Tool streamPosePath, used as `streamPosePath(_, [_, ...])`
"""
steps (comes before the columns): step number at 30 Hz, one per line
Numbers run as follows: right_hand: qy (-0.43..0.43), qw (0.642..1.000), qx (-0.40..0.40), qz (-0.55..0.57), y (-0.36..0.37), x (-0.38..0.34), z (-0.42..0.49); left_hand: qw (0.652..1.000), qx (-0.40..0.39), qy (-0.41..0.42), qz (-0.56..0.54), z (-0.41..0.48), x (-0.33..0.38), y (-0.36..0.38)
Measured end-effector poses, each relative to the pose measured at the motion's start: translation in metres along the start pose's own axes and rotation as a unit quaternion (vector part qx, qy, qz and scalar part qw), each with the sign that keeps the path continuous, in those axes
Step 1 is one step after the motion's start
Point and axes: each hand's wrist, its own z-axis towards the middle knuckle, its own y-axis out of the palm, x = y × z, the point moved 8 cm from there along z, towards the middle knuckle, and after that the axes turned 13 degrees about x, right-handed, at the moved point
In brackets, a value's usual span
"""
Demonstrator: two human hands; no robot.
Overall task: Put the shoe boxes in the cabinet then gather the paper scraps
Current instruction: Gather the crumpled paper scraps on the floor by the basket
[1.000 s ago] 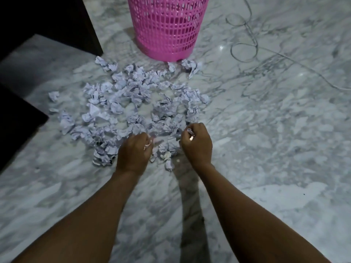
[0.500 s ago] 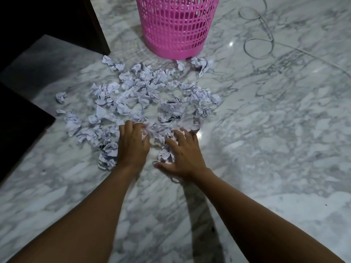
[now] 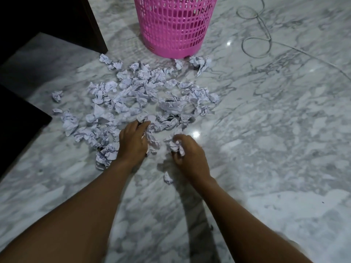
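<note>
Two bare hands meet at the near edge of a spread of crumpled paper scraps lying on the marble floor. The scraps are white with dark printed marks. They cover a broad patch left of centre, running from the hands to the foot of the pink basket, where the farthest pieces lie just beside its base. The left hand shows its back to the camera, with fingers curled down into the scraps and paper bunched against its thumb side. The right hand, just to the right and slightly nearer, grips a wad of crumpled paper, its fingers and thumb curled round it. One loose scrap lies apart from the pile, on the floor just left of the right wrist. The basket is an upright lattice-walled bin at the far centre, its rim out of view. A thin cable loops on the floor at far right, and dark furniture fills the far left corner and left edge
</note>
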Motion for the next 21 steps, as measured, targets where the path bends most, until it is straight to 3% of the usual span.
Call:
streamPosePath(4, [-0.067,0.990,-0.068,-0.104,0.025,-0.017,-0.042,1.000,-0.001,-0.006,-0.015,0.000,-0.001,-0.001])
streamPosePath(10, [-0.116,0.975,-0.074,-0.172,0.037,-0.021,-0.064,0.998,-0.048,-0.028,-0.022,0.002,0.000,-0.002])
streamPosePath(14, [-0.166,0.971,-0.101,-0.141,0.043,-0.017,-0.063,0.996,-0.073,-0.045,-0.019,0.002,0.000,0.000])
streamPosePath(16, [-0.143,0.979,-0.112,-0.088,0.040,-0.011,-0.053,0.995,-0.082,-0.052,-0.015,0.001,-0.002,0.003])
streamPosePath(18, [-0.103,0.991,-0.083,-0.023,0.027,-0.008,-0.035,0.994,-0.086,-0.059,-0.012,0.000,-0.005,0.005])
streamPosePath(21, [-0.067,0.997,0.023,-0.009,0.000,0.003,-0.008,0.994,-0.088,-0.061,-0.003,0.000,-0.010,0.008])
